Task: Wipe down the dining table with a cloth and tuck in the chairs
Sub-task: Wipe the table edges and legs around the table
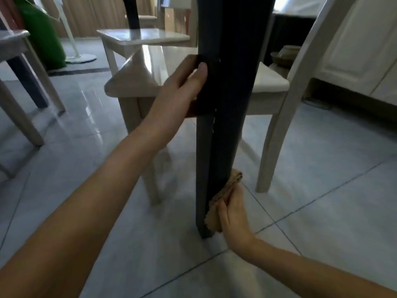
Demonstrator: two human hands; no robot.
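Note:
I am low down, facing a dark table leg [223,134] that runs from the top of the view to the tiled floor. My left hand [178,91] grips the leg at mid height, thumb across its front face. Near the leg's foot, my right hand [233,214] presses a tan cloth [217,203] against the leg's right side. A cream chair [150,82] stands just behind the leg, its seat at the level of my left hand.
A second cream chair [139,37] stands further back, with another dark table leg [132,11] behind it. A third chair [19,67] is at the left edge. A white fan base [80,58], a green object [45,37] and white cabinets [361,50] border the glossy tiled floor [322,179].

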